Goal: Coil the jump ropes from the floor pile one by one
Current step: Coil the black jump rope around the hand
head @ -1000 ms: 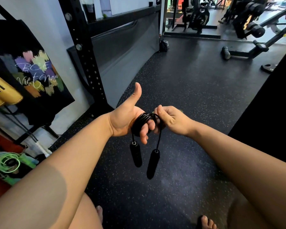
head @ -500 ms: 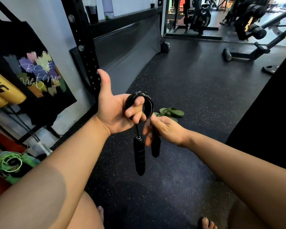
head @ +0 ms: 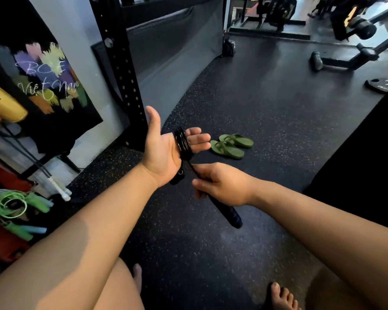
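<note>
A black jump rope (head: 182,141) is wound in several loops around the fingers of my left hand (head: 166,151), which is held palm up with the thumb raised and the fingers fairly straight. One black handle (head: 177,177) dangles below that palm. My right hand (head: 222,184) grips the other black handle (head: 227,212), which points down and to the right. A short stretch of cord runs from the coil to the right hand.
A green jump rope (head: 11,204) lies coiled at the left by a red mat. A pair of green sandals (head: 231,145) sits on the black rubber floor. A black rack upright (head: 119,70) stands behind my left hand. Weight equipment (head: 345,59) stands far right. My bare feet show below.
My left fingers have straightened out from their curl around the coil. My right hand moved down and right, now gripping one handle and pulling it sideways.
</note>
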`<act>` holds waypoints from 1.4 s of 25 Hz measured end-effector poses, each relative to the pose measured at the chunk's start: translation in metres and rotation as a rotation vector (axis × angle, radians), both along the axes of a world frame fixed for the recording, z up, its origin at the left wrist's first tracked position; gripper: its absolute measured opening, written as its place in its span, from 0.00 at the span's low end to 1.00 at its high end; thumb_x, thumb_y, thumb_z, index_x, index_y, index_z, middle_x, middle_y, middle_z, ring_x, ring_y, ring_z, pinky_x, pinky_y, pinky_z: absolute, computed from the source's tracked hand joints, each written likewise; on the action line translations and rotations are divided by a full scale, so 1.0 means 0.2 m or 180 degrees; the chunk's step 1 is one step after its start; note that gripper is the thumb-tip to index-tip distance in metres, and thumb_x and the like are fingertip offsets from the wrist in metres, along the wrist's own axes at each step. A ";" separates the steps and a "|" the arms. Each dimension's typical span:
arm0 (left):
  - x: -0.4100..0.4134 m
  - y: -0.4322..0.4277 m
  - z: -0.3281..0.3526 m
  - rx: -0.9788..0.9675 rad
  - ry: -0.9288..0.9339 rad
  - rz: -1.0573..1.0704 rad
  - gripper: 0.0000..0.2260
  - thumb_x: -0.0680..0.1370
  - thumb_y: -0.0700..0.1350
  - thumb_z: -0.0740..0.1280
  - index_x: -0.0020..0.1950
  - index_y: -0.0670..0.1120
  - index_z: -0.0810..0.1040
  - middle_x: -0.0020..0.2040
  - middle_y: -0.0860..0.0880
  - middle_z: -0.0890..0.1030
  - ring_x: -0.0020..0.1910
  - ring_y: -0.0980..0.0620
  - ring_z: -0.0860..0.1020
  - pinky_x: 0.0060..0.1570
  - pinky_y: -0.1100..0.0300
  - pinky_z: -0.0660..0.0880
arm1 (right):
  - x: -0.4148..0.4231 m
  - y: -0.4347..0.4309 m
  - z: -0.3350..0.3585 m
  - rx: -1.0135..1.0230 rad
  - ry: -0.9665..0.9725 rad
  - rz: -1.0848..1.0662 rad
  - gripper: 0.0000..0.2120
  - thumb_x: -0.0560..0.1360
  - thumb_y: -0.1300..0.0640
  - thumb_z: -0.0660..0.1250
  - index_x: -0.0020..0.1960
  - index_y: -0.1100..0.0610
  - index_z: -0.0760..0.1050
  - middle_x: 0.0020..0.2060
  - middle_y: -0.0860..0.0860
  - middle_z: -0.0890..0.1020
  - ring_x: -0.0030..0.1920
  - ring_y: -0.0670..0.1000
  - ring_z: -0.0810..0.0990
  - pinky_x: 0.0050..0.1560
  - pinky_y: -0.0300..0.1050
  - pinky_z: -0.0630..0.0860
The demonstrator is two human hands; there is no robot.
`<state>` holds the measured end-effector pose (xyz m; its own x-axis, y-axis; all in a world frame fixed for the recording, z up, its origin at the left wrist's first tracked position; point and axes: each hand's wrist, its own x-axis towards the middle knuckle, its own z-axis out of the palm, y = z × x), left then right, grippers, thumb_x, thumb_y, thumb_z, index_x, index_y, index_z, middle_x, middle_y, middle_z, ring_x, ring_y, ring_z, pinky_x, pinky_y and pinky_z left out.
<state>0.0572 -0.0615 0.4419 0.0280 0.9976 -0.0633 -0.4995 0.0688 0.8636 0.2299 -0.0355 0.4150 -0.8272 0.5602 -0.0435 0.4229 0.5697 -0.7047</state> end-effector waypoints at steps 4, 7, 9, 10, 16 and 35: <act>-0.03 0.07 -0.08 -0.0309 0.0116 0.0085 0.47 0.74 0.77 0.41 0.53 0.36 0.78 0.46 0.37 0.85 0.47 0.39 0.84 0.63 0.49 0.75 | -0.01 0.07 -0.06 0.0349 0.0063 -0.0200 0.07 0.80 0.58 0.63 0.46 0.55 0.78 0.38 0.41 0.84 0.40 0.42 0.83 0.46 0.41 0.78; 0.00 0.15 -0.13 -0.0517 0.0596 -0.0156 0.48 0.74 0.76 0.40 0.57 0.36 0.77 0.51 0.37 0.85 0.53 0.41 0.84 0.62 0.51 0.75 | -0.01 0.16 -0.11 0.0916 -0.0183 -0.0203 0.08 0.77 0.56 0.67 0.40 0.56 0.79 0.33 0.48 0.82 0.34 0.49 0.79 0.38 0.45 0.74; 0.02 0.20 -0.19 -0.0669 0.1146 -0.0398 0.48 0.72 0.76 0.42 0.63 0.38 0.76 0.55 0.41 0.86 0.57 0.47 0.84 0.61 0.53 0.75 | -0.03 0.21 -0.15 0.1252 -0.0373 -0.0216 0.07 0.75 0.52 0.69 0.41 0.54 0.80 0.34 0.49 0.81 0.34 0.51 0.78 0.35 0.47 0.73; 0.03 0.22 -0.21 -0.0731 0.1382 -0.0453 0.47 0.70 0.77 0.45 0.64 0.40 0.76 0.55 0.44 0.86 0.57 0.50 0.84 0.61 0.54 0.74 | -0.03 0.24 -0.16 0.1365 -0.0456 -0.0320 0.05 0.75 0.51 0.69 0.44 0.52 0.81 0.36 0.48 0.83 0.36 0.52 0.80 0.36 0.47 0.76; -0.01 0.38 -0.31 -0.0733 0.2330 -0.0068 0.39 0.76 0.75 0.45 0.55 0.47 0.83 0.47 0.51 0.88 0.57 0.52 0.82 0.71 0.47 0.66 | -0.08 0.39 -0.24 0.1149 -0.0547 -0.0612 0.05 0.73 0.49 0.69 0.47 0.46 0.82 0.40 0.44 0.85 0.42 0.51 0.84 0.40 0.49 0.80; -0.06 0.48 -0.27 -0.0299 0.1513 -0.2070 0.47 0.61 0.84 0.45 0.35 0.41 0.77 0.18 0.52 0.66 0.18 0.48 0.71 0.46 0.52 0.78 | -0.01 0.55 -0.31 -0.2170 0.1771 -0.0419 0.10 0.80 0.57 0.64 0.49 0.65 0.78 0.40 0.56 0.81 0.44 0.60 0.81 0.52 0.55 0.74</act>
<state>0.0461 0.0340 0.3888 0.5494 0.7810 -0.2970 0.0844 0.3018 0.9496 0.2277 0.0754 0.3527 -0.7587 0.6513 -0.0132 -0.0494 -0.0777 -0.9958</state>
